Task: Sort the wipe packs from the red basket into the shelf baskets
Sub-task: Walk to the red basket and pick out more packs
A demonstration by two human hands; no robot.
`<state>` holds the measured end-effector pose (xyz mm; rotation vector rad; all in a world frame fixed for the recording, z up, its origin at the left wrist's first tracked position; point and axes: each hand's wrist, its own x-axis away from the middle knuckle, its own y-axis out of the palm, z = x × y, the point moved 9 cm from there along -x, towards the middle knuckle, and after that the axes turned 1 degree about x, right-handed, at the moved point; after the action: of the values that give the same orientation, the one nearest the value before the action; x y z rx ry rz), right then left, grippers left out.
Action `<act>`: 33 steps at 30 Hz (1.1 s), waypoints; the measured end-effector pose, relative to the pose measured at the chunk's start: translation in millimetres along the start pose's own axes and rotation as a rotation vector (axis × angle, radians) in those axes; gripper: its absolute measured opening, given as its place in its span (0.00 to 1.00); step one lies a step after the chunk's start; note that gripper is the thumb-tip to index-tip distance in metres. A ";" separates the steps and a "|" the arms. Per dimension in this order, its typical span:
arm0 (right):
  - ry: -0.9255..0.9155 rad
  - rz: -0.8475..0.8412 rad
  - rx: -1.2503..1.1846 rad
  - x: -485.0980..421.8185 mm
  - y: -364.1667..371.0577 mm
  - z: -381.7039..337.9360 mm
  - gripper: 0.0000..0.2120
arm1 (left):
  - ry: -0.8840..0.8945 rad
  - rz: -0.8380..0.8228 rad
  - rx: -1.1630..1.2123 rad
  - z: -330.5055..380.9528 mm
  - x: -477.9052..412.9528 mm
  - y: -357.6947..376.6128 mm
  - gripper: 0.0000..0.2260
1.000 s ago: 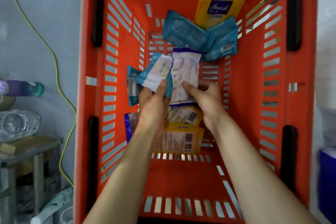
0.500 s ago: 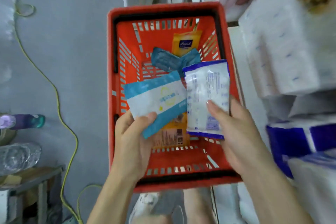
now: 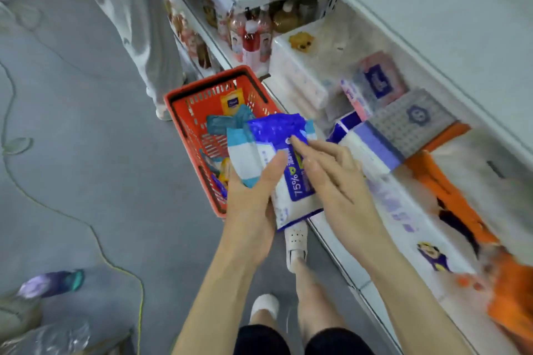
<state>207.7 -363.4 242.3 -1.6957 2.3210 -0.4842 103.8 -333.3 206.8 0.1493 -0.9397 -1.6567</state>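
I note the red basket (image 3: 184, 89) holds a yellow pack (image 3: 230, 102) and teal packs (image 3: 223, 123). Left grip (image 3: 253, 204) clasps the blue-white pack (image 3: 277, 130) and teal-white pack (image 3: 242, 154), long axes pointing away from me. Right grip (image 3: 331, 176) is released, flat on the blue-white pack.

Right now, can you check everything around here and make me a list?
Surface: grey floor; red basket stands on it beside the shelf.
Job's things: blue pack and white-and-teal pack in hand; yellow pack and dark teal packs in the basket.
Clutter: bottle lying on the floor.
Grippers: left hand grips both packs; right hand, fingers straight, touches the blue pack.
Cables: yellow-green cable across the floor.
Surroundings: tissue packs on the shelf.
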 end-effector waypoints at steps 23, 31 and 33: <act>0.016 1.046 -0.297 489.4 -442.2 -49.6 0.08 | -0.434 -0.981 -0.732 -221.7 387.4 312.0 0.23; 0.335 1.149 -0.286 768.1 -541.7 9.7 0.11 | -0.464 -1.176 -0.729 -394.4 586.9 411.6 0.25; 0.385 1.134 -0.304 801.6 -547.1 16.5 0.16 | -0.484 -1.240 -0.734 -417.1 624.0 424.2 0.24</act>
<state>448.2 -1280.3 451.0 -0.1195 3.2227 -0.2137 457.2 -1086.5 433.1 -0.2443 -0.4738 -3.1901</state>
